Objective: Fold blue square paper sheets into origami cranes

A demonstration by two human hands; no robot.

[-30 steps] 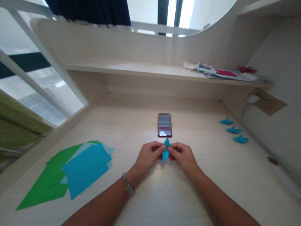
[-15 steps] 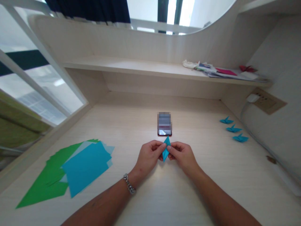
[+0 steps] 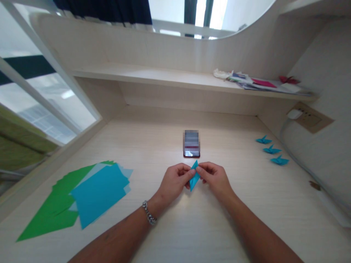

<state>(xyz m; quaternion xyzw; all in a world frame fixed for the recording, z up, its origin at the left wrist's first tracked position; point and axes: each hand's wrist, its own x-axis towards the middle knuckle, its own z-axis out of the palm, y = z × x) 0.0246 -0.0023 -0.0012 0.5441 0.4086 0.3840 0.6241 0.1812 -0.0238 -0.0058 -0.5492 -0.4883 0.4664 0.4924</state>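
Observation:
A small piece of folded blue paper (image 3: 195, 180), narrow and diamond-shaped, is held upright between both hands over the desk. My left hand (image 3: 178, 179) pinches its left edge, thumb in front and fingers behind. From the other side, my right hand (image 3: 215, 177) grips the upper right edge between thumb and fingertips. Part of the paper is covered by the thumbs. Just beyond it lies a phone (image 3: 191, 153) with a blurred screen. Three folded blue paper cranes (image 3: 279, 160) sit in a row at the desk's right side.
Blue paper sheets (image 3: 101, 195) overlap green sheets (image 3: 45, 215) on the left. A white cable (image 3: 301, 164) runs from a charger in the wall socket (image 3: 315, 118) along the right edge. Papers (image 3: 263, 83) rest on the shelf (image 3: 153, 76) above the desk.
My right thumb and fingers have shifted slightly up along the folded paper's edge, uncovering more of its lower part. The paper's front now looks smoother, and the left hand still holds it.

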